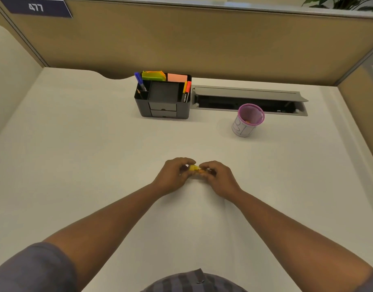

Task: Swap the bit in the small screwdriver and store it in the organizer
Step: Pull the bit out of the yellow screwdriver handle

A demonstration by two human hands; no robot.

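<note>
A small yellow screwdriver [194, 167] is held between both hands over the middle of the white desk [97, 154]. My left hand [173, 175] grips its yellow handle end. My right hand [218, 178] pinches the orange and metal end, where a small bit shows between the fingertips. Most of the tool is hidden by my fingers. The black desk organizer [163, 102] stands at the back of the desk, well beyond my hands, with pens, markers and sticky notes in its compartments and small drawers at the front.
A pink mesh cup [247, 121] with something small and orange inside stands to the right of the organizer. Behind it an open grey cable tray [248, 95] is set into the desk. Tan partition walls [202, 43] close the back and sides.
</note>
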